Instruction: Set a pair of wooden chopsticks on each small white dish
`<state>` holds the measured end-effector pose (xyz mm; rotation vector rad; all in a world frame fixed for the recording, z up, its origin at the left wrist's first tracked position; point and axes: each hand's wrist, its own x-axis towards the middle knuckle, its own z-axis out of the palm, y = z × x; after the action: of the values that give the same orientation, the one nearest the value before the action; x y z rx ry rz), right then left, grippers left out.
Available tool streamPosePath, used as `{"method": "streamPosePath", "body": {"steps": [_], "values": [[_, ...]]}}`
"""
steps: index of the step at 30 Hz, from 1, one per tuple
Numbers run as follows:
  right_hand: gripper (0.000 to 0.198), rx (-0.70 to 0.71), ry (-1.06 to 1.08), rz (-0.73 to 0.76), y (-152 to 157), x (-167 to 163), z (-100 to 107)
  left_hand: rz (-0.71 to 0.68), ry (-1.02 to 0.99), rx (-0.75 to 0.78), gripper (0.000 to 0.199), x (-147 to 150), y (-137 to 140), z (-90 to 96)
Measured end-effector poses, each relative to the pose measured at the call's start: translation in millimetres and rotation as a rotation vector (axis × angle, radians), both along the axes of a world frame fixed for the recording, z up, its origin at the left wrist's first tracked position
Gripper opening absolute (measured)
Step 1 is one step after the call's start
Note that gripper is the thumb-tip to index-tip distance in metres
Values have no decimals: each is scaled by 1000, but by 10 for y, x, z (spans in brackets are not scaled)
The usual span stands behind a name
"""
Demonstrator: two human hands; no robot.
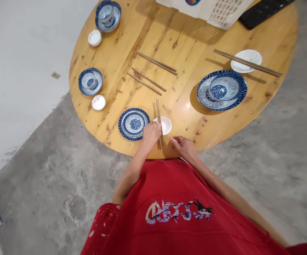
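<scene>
Steadying the chopsticks (160, 122) across the small white dish (165, 125) at lower centre, my left hand (151, 134) pinches them near their ends; my right hand (183, 145) rests loosely curled on the table (185, 42) edge. Light, stiff, smooth sticks probably roll easily.

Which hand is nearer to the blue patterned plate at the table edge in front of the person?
Left. The left hand lies just beside the blue patterned plate, on its right. The right hand rests farther right, beyond the chopsticks.
</scene>
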<state>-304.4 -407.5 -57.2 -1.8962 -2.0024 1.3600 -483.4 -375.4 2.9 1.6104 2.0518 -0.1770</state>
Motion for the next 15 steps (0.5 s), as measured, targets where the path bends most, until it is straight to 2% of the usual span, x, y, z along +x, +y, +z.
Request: {"method": "streamPosePath", "body": {"steps": [3, 7, 12, 15], "values": [[40, 29, 10, -74, 163, 117, 72, 35, -27, 82, 39, -155, -146, 135], [39, 133, -20, -121, 477, 170, 165, 185, -51, 244, 36, -433, -464, 207], [36, 256, -17, -70, 969, 16, 263, 463, -115, 327, 26, -671, -840, 108], [32, 349, -34, -5, 1316, -183, 316, 552, -154, 338, 25, -711, -960, 27]]}}
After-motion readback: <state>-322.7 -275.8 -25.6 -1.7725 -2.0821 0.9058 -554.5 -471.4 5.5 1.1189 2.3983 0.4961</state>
